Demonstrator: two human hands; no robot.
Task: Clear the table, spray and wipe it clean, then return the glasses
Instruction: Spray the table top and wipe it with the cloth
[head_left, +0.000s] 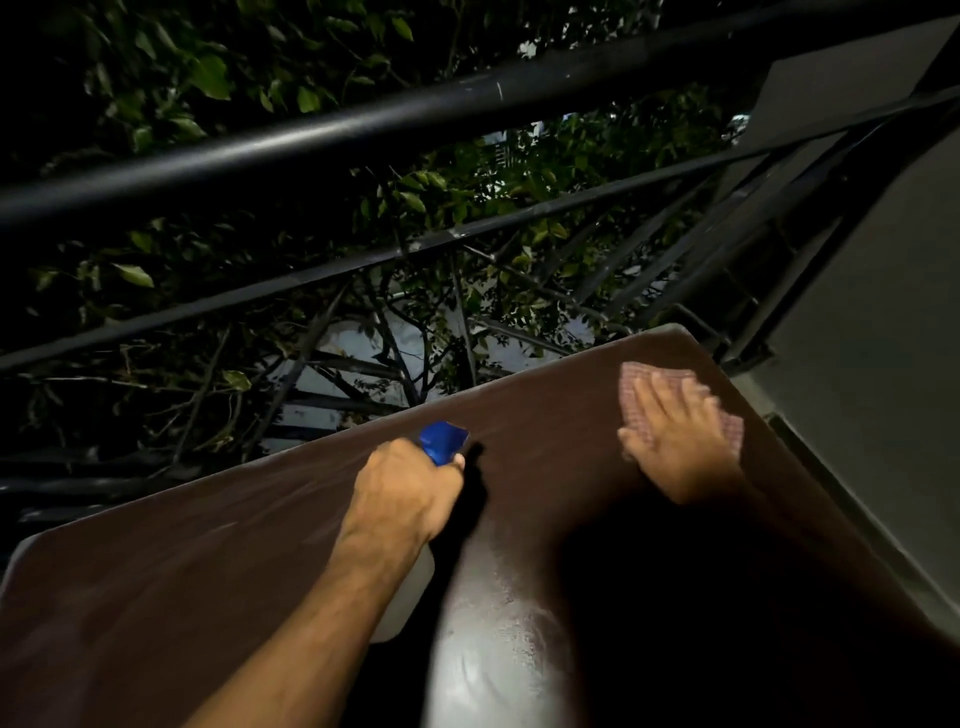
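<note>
A dark brown table (208, 571) fills the lower part of the head view, its surface shiny and wet near the middle. My left hand (405, 488) grips a spray bottle with a blue nozzle (441, 439); its pale body (410, 597) shows under my forearm. My right hand (675, 441) lies flat, fingers spread, on a pink checked cloth (644, 379) near the table's far right corner. No glasses are in view.
A black metal railing (415, 109) runs just beyond the table's far edge, with leafy branches (208, 83) and a drop behind it. A grey wall (872, 338) stands close to the table's right side.
</note>
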